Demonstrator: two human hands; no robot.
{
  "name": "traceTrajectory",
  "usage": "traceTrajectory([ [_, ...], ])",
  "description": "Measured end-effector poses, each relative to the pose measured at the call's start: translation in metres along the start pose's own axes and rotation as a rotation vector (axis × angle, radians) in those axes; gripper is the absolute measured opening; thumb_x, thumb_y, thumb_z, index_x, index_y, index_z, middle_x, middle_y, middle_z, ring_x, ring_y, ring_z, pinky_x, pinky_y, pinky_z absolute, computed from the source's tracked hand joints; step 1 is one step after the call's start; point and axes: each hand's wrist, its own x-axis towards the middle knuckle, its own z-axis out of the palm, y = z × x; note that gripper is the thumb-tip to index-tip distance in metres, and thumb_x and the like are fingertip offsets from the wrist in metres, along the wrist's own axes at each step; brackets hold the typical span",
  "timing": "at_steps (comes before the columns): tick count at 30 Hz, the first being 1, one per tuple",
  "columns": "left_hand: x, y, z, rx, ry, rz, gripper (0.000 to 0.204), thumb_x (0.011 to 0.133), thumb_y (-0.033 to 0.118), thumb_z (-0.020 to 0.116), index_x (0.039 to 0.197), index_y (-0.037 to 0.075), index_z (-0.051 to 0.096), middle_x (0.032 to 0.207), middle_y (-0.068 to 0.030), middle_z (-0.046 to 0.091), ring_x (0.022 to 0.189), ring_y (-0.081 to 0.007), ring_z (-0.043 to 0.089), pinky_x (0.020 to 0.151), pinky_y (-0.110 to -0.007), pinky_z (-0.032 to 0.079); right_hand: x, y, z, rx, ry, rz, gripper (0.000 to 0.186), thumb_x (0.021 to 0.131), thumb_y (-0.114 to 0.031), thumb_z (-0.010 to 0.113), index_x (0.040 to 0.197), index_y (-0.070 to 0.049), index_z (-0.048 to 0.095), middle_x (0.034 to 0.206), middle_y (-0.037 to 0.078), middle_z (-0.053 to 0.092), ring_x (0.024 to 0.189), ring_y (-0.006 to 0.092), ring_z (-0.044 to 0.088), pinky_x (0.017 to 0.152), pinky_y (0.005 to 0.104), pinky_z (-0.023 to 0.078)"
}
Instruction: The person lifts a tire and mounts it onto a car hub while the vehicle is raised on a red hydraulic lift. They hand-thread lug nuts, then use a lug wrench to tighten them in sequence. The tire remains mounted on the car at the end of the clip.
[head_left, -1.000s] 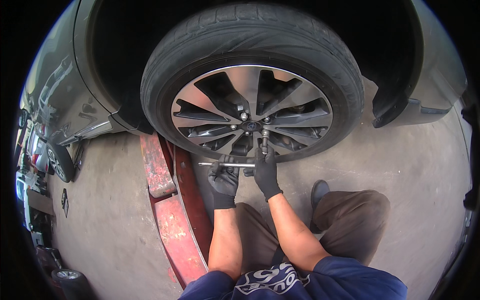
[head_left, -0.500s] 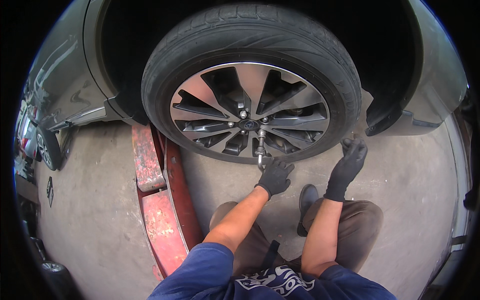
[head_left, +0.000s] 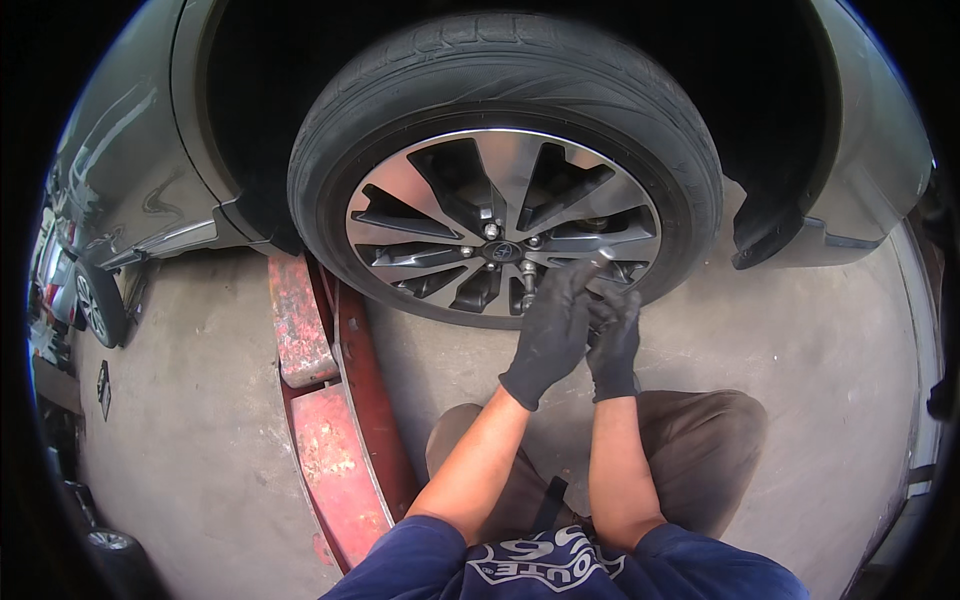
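Note:
A car wheel with a black tire and spoked silver-and-black alloy rim stands upright under the wheel arch. Both hands wear black gloves and meet at its lower right edge. My left hand overlaps the lower part of a metal socket wrench, whose socket end sits at the lowest lug nut; the handle is hidden. The left fingers look stretched out, slightly smeared by motion. Close beside it, my right hand has curled fingers, and what they hold, if anything, is hidden. Other lug nuts show around the hub cap.
A worn red steel lift arm runs along the floor to the left of my legs. Grey body panels flank the wheel arch. Another wheel shows at the far left, and a tire lies at the lower left.
My right hand has moved left from beside the tire to meet my left hand. My left hand has risen and now covers part of the wrench.

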Motion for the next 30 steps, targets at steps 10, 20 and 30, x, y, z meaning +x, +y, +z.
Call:
traceTrajectory([
  [10, -0.09, -0.095, 0.043, 0.282, -0.442, 0.099, 0.04, 0.092, 0.008, 0.059, 0.131, 0.004, 0.06, 0.114, -0.0122, 0.065, 0.115, -0.0275, 0.06, 0.113, -0.042, 0.041, -0.041, -0.047, 0.041, -0.878, -0.195, -0.571, 0.044, 0.103, -0.036, 0.061, 0.13, -0.002, 0.055, 0.112, 0.019, 0.07, 0.101, 0.0311, 0.068, 0.088, 0.0407, 0.051],
  [20, -0.176, -0.193, 0.053, -1.447, -0.321, -0.611, 0.037, 0.107, 0.033, 0.054, 0.135, 0.009, 0.056, 0.131, -0.0104, 0.063, 0.118, -0.0244, 0.059, 0.107, -0.041, 0.047, -0.024, 0.048, 0.095, -1.545, -0.102, -0.387, 0.039, 0.094, -0.033, 0.062, 0.115, -0.004, 0.048, 0.096, 0.025, 0.071, 0.092, 0.0452, 0.071, 0.08, 0.0569, 0.055],
  [30, -0.059, -0.164, -0.016, -1.482, 1.162, -1.139, 0.017, 0.103, 0.017, 0.048, 0.106, 0.005, 0.06, 0.091, -0.0064, 0.064, 0.083, -0.0189, 0.065, 0.084, -0.039, 0.06, 0.014, 0.087, 0.059, -0.761, -0.429, -0.271, 0.041, 0.104, -0.038, 0.055, 0.125, -0.004, 0.046, 0.095, 0.018, 0.069, 0.088, 0.0329, 0.071, 0.074, 0.0445, 0.058],
])
